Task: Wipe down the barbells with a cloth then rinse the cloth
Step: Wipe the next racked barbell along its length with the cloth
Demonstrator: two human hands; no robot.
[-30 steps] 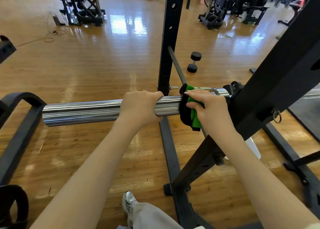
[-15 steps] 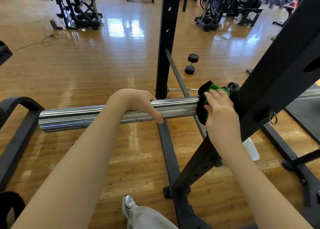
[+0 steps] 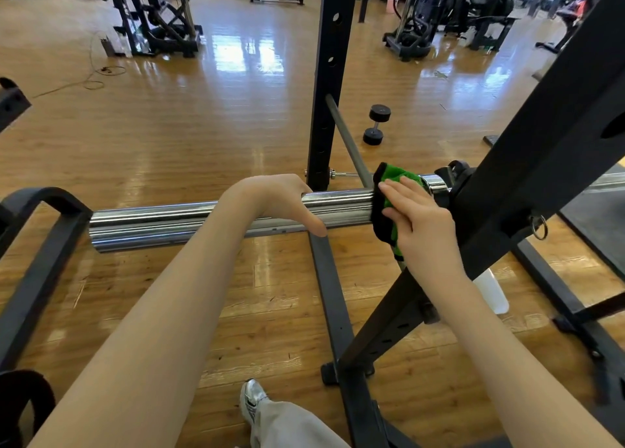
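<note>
A thick chrome barbell (image 3: 169, 222) sleeve lies level across a black rack, its free end at the left. My left hand (image 3: 280, 200) hooks over the top of it near the middle, fingers hidden behind the bar and thumb hanging down in front. A green cloth (image 3: 394, 177) with a black edge is draped round the sleeve close to the collar. My right hand (image 3: 422, 221) presses that cloth against the bar with straight fingers; its thumb is hidden.
A slanted black rack beam (image 3: 541, 143) crosses right beside my right hand, and an upright post (image 3: 329, 75) stands just behind the bar. A black dumbbell (image 3: 375, 124) lies on the wooden floor beyond. A curved black frame (image 3: 44, 244) sits left. My shoe (image 3: 252, 400) is below.
My right hand slid the cloth to the right along the sleeve toward the collar, its fingers straightening. My left hand rolled forward over the bar, with the thumb now pointing down.
</note>
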